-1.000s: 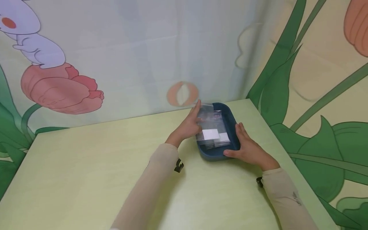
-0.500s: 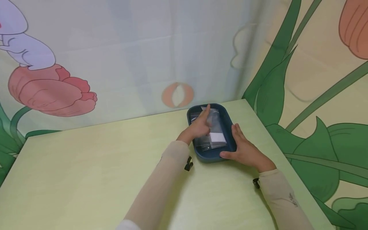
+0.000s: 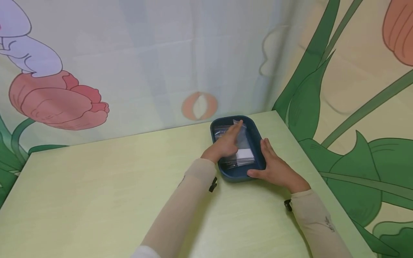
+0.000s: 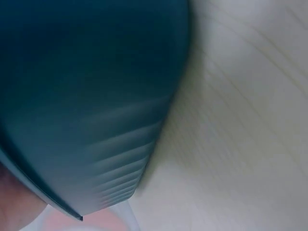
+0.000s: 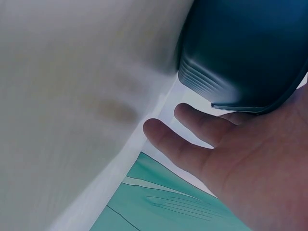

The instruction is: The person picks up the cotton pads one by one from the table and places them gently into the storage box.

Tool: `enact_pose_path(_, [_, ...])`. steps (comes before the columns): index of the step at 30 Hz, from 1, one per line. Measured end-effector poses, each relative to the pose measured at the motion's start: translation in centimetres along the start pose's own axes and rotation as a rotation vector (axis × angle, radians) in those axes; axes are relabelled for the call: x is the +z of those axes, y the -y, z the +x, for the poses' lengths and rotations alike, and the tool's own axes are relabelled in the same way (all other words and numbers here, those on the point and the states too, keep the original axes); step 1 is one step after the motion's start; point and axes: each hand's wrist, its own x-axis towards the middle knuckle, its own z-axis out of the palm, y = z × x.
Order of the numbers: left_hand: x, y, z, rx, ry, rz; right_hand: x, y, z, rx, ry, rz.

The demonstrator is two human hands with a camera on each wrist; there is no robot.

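Note:
A dark blue rectangular tray (image 3: 235, 178) stands near the far edge of the table in the head view. Inside it lie clear plastic zip bags, the top one (image 3: 245, 154) with a white panel at its near end. My left hand (image 3: 224, 145) reaches over the tray's left rim, its straight fingers resting on the bags and hiding part of them. At the tray's right side is my right hand (image 3: 280, 170), fingers extended along the outer wall and thumb at the near right corner. The right wrist view shows its fingers loosely spread beneath the rim of the tray (image 5: 240, 57).
The pale yellow-green table (image 3: 106, 190) extends to the left and in front of the tray. Behind it hangs a printed cloth (image 3: 155, 79) with a flower picture. Large green leaves decorate the backdrop (image 3: 351, 186) on the right.
My left hand has brought a clear bag from over the tray's left rim down onto the others and shifted slightly right, fingers now flatter. The right hand has kept its place at the tray.

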Motion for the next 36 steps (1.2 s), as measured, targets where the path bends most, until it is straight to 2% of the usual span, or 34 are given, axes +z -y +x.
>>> enact_pose_path(5, [0.2, -0.3, 0.1, 0.025, -0.002, 0.036, -0.2, -0.1, -0.2, 0.002, 0.002, -0.001])
enact_pose_path(9, [0.3, -0.5, -0.1, 0.004, 0.004, 0.061, -0.2, -0.2, -0.1, -0.002, 0.006, -0.002])
enact_pose_path(15, [0.3, -0.4, -0.6, -0.08, -0.001, 0.131, -0.1, -0.1, 0.0, -0.011, 0.012, -0.001])
enact_pose_path(22, [-0.4, -0.5, -1.4, -0.199, -0.058, 0.287, -0.3, 0.2, 0.2, -0.013, 0.023, -0.003])
enact_pose_path(24, [-0.5, -0.5, -1.8, -0.215, -0.063, 0.297, -0.4, 0.3, 0.3, -0.01, 0.025, -0.006])
enact_pose_path(27, [-0.9, -0.2, -2.7, -0.193, -0.067, 0.274, -0.5, 0.4, 0.3, -0.005, 0.029, -0.018])
enact_pose_path(30, [-1.4, 0.3, -4.3, -0.11, -0.075, 0.259, -0.6, 0.3, 0.5, -0.003, 0.029, -0.022])
enact_pose_path(33, [-2.1, 0.9, -6.5, -0.014, -0.091, 0.259, -0.7, 0.0, 0.7, -0.005, 0.029, -0.022])
enact_pose_path(36, [-2.7, 1.8, -9.2, 0.051, -0.132, 0.284, -0.8, -0.3, 0.7, 0.002, 0.026, -0.021])
